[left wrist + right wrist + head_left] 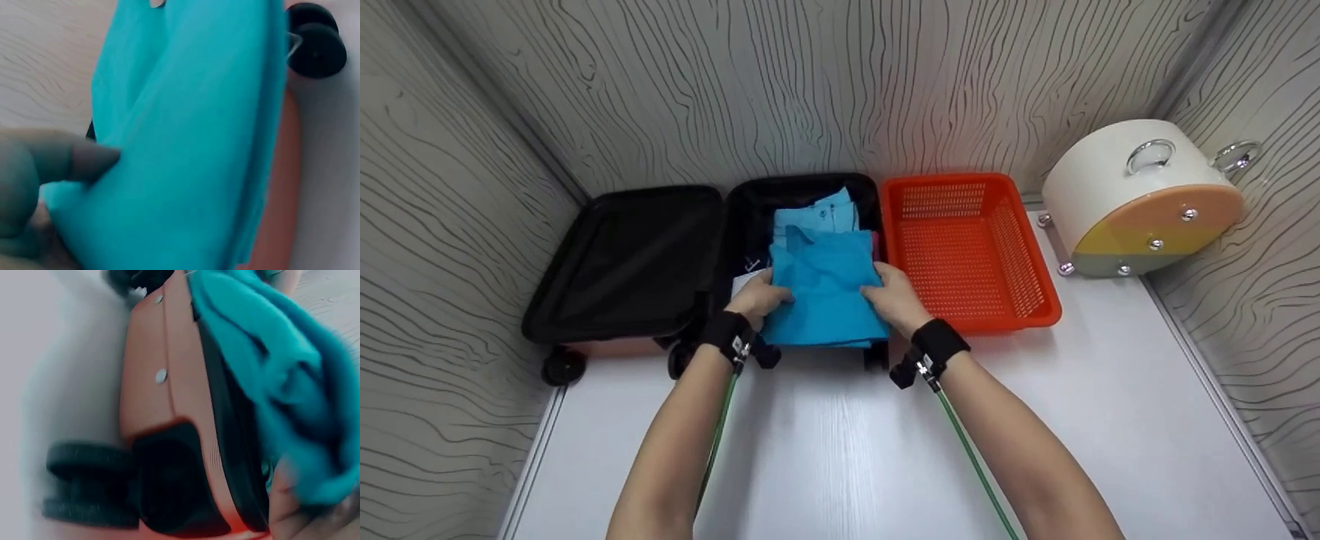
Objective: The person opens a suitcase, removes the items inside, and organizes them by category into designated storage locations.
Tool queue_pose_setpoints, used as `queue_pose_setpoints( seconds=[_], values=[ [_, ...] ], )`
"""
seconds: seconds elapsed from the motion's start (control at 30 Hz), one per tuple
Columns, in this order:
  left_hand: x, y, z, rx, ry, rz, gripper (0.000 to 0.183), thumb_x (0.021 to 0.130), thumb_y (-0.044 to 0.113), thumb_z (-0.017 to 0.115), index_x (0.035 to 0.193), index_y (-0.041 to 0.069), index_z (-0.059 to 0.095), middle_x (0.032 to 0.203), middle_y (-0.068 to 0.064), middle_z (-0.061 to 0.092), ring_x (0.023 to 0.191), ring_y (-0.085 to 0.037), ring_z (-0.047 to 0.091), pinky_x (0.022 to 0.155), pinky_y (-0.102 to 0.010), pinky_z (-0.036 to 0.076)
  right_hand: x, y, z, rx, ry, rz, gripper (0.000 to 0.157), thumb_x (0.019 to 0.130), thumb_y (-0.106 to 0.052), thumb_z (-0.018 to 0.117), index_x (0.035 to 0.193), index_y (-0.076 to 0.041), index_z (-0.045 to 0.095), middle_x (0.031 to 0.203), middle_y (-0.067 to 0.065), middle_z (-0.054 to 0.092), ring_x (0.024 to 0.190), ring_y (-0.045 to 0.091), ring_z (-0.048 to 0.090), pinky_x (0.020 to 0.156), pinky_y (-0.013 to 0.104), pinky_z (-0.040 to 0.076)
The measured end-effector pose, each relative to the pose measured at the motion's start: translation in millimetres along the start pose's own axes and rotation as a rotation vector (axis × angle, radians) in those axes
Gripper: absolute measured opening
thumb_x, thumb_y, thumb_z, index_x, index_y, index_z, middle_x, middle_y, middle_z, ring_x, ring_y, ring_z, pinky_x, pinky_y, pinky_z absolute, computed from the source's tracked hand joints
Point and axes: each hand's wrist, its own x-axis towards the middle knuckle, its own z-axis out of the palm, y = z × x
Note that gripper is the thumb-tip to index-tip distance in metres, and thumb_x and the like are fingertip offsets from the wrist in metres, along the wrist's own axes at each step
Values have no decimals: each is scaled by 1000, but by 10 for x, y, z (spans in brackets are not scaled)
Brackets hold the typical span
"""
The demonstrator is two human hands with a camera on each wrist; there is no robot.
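Observation:
Both hands hold a folded blue garment (825,292) by its two sides, over the front of the open suitcase's packed half (802,182). My left hand (759,298) pinches the left edge; in the left wrist view its thumb (79,160) lies on top of the cloth. At the right edge my right hand (897,298) grips with the thumb above, and the right wrist view has its fingers (284,506) under the bundled cloth. Light blue denim (817,219) lies behind the garment inside the suitcase, and a white piece (750,281) shows beside the left hand.
The suitcase's other half, a black-lined shell (637,262), lies open at the left. To the right stands a red plastic basket (960,327), close against the suitcase. A round white cabinet (1117,169) with a multicoloured front is farther right. Suitcase wheels (90,484) stick out at the front.

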Motion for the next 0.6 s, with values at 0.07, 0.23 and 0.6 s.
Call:
queue_pose_setpoints(
  seconds=[0.07,0.23,0.6],
  values=[
    [-18,-2,35,-68,14,55,87,92,-1,60,165,14,15,168,-15,19,152,-36,18,121,-59,15,-17,7,-29,-22,30,-56,57,101,-2,56,154,7,37,156,23,41,145,33,37,117,45,32],
    [-71,34,117,-219,22,176,86,91,5,64,164,15,19,166,-13,23,151,-33,22,122,-54,16,-61,27,-111,47,109,-219,42,99,0,58,141,5,57,156,17,44,146,30,37,117,40,32],
    [-264,223,330,-271,-96,399,73,96,4,56,160,18,24,163,-9,29,149,-32,27,120,-57,18,-271,-111,-510,328,80,-360,22,96,3,58,115,0,69,148,16,52,138,26,44,115,38,34]
  ],
)
